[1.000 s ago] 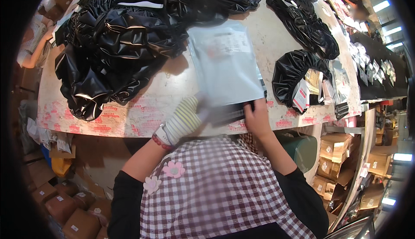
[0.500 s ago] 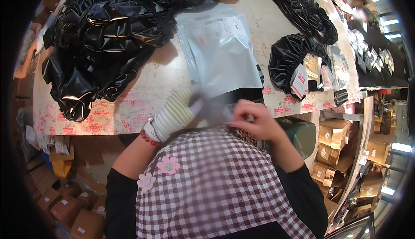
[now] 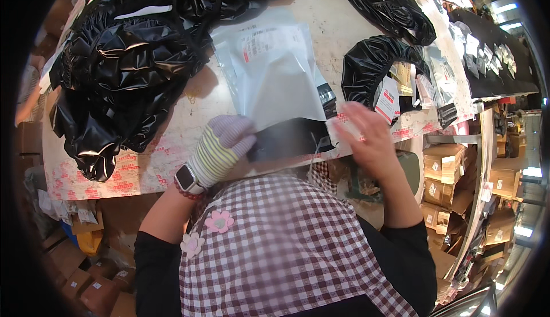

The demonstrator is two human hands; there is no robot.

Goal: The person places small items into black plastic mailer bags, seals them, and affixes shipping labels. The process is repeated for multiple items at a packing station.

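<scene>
A white, partly see-through plastic mailing bag (image 3: 281, 87) lies flat at the table's near edge, a printed label showing at its far end. Across its near end runs a glossy black band (image 3: 292, 139). My left hand (image 3: 226, 142), in a striped knit glove, has its fingers bent and pressed together at the bag's near left corner. Bare and slightly blurred, my right hand (image 3: 369, 139) is raised just right of the band, fingers stretched out and apart. Something pale shows by its fingertips, too blurred to make out. A thin pale strand hangs below the band.
Shiny black gathered covers (image 3: 132, 53) are heaped at the left of the table (image 3: 189, 110). More black covers (image 3: 384, 7) lie far right. A ring-shaped black cover (image 3: 366, 67) holds cards and packets. Cardboard boxes (image 3: 444, 165) fill shelves at the right; a green bin (image 3: 375, 176) stands below the table.
My right hand has moved right and up from the bag's near end, its fingers opening. My left hand has shifted to the bag's left corner. The view has moved slightly.
</scene>
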